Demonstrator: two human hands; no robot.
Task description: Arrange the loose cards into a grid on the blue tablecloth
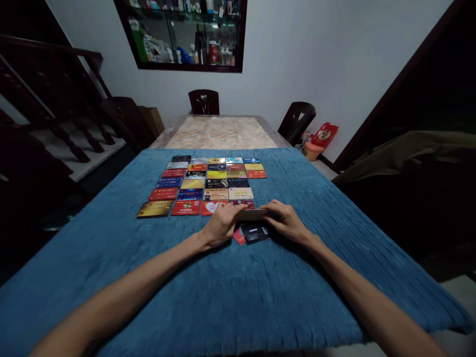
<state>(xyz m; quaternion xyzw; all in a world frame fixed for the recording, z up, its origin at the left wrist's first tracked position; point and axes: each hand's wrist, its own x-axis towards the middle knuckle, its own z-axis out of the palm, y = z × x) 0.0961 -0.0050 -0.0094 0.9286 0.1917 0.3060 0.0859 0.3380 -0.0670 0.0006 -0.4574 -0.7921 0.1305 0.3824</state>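
A thin card [252,214], seen almost edge-on, is pinched between my left hand [222,221] at its left end and my right hand [283,219] at its right end. I cannot tell if it is one card or several stacked. Just under it, a black card [256,233] lies on the cloth, partly over a pinkish-red card [239,237]. Beyond my hands, several cards lie flat in columns. Near my left fingers are a red card with a white heart [212,208] and a dark red card [242,204], both partly covered. A gold card [154,208] sits at the near left corner.
A blue cloth [156,282] covers the near part of the table, with a patterned tabletop [219,131] beyond it. Dark wooden chairs [204,101] stand around the far end. At right, a red bag [325,134] rests by an orange bin [313,150].
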